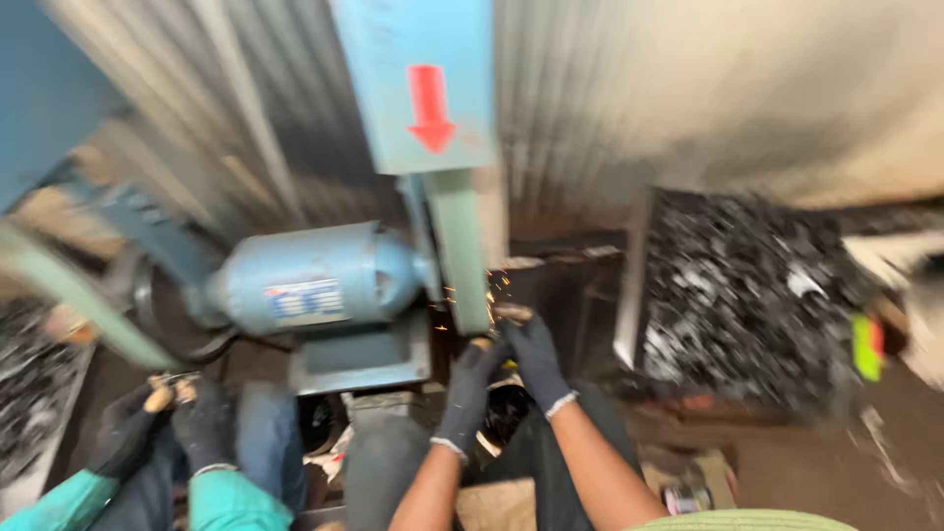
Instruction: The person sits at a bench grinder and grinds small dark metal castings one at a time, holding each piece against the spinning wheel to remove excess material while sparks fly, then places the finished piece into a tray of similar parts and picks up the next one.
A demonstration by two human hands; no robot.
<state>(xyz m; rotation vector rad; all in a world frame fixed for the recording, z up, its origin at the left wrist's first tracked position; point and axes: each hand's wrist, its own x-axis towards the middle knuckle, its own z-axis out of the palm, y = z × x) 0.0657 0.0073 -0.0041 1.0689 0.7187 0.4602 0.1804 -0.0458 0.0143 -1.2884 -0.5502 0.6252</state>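
At the grinder [324, 280], gloved hands [501, 369], blurred workpiece [511, 313], sparks [470, 293]

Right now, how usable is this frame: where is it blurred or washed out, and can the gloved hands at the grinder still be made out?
Head view: motion blur smears the whole frame, streaking the corrugated wall. Upper right is washed out by bright light. The left hand and right hand, both in dark gloves, remain readable at the belt, with sparks visible; the piece they hold is too blurred to identify. The scrap bin is mushy.
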